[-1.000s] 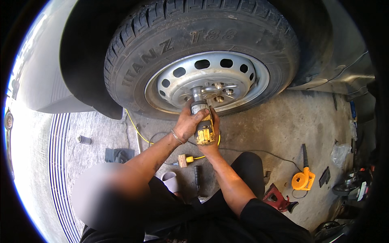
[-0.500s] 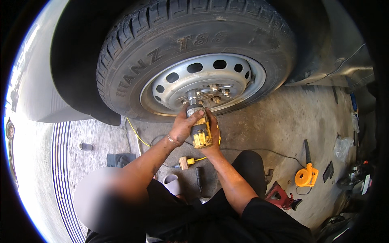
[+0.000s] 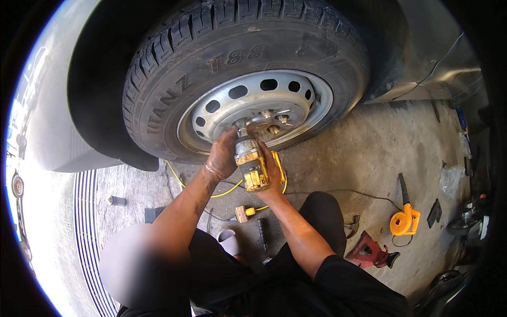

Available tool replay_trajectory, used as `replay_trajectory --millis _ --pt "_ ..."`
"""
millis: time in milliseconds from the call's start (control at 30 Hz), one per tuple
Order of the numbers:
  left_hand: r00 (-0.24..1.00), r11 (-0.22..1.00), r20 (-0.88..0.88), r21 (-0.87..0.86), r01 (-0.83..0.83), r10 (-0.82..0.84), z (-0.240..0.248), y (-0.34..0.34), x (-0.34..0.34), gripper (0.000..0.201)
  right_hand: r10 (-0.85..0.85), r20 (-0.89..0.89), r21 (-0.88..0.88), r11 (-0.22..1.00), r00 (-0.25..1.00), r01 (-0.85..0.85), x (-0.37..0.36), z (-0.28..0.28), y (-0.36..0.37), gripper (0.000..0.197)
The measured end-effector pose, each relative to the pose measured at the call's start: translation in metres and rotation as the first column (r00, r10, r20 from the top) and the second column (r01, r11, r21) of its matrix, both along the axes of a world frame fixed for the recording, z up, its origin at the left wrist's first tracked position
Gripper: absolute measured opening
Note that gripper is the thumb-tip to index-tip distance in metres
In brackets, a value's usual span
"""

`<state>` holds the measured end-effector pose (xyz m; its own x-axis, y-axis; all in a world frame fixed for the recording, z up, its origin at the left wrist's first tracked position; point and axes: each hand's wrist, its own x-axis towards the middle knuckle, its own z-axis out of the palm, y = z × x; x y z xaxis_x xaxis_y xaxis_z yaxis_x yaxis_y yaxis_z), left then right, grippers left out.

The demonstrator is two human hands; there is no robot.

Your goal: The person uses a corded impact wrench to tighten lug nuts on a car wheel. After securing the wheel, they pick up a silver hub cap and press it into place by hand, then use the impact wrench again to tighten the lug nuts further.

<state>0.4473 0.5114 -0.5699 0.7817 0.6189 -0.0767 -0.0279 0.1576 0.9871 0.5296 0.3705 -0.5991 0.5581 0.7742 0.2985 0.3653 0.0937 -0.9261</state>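
Observation:
A yellow and black impact wrench (image 3: 251, 165) points up at the wheel, its metal socket (image 3: 242, 127) reaching the lug area of the silver steel rim (image 3: 237, 105). My right hand (image 3: 272, 177) is wrapped round the wrench's handle from the right. At the wrench's front end my left hand (image 3: 224, 153) is closed, its fingertips by the socket and partly hidden. Several brass-coloured lug nuts (image 3: 274, 129) show to the right of the socket. The black tire (image 3: 179, 74) surrounds the rim. Whether the socket sits over a nut is hidden.
On the concrete floor lie a yellow cord (image 3: 227, 193) with a plug box (image 3: 243, 213), a black cylindrical tool (image 3: 262, 235), a red jack stand (image 3: 369, 251) and an orange blower (image 3: 404, 221). A grey cylinder (image 3: 116, 201) lies left, near a floor grate (image 3: 87, 222).
My left hand has slid forward from the wrench's body toward the socket. The wrench has shifted slightly left and tilted. The whole view has moved a little.

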Motion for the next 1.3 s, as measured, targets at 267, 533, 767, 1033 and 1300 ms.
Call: replay_trajectory --millis 267,533,767,1033,1300 --pt "0.989 0.881 0.125 -0.474 -0.01 0.079 0.024 -0.001 0.007 0.043 -0.015 -0.056 0.035 0.999 0.998 0.017 -0.005 -0.007 0.002 0.088" --pt "0.971 0.755 0.213 -0.653 0.058 0.109 0.023 0.0 0.014 0.04 -0.103 0.031 0.153 0.983 0.994 0.097 -0.01 -0.011 0.006 0.098" --pt "0.961 0.736 0.235 -0.675 0.053 0.146 0.017 -0.002 0.016 0.048 -0.004 -0.146 0.082 0.996 0.989 0.016 -0.013 -0.011 0.004 0.093" --pt "0.958 0.702 0.227 -0.711 0.041 0.174 0.021 -0.006 0.015 0.049 -0.027 -0.06 0.16 0.986 0.998 0.036 -0.012 -0.012 0.005 0.095" --pt "0.969 0.764 0.215 -0.643 0.049 0.119 0.022 -0.001 0.014 0.044 -0.105 -0.018 0.229 0.967 0.994 0.107 -0.015 -0.022 0.014 0.093"
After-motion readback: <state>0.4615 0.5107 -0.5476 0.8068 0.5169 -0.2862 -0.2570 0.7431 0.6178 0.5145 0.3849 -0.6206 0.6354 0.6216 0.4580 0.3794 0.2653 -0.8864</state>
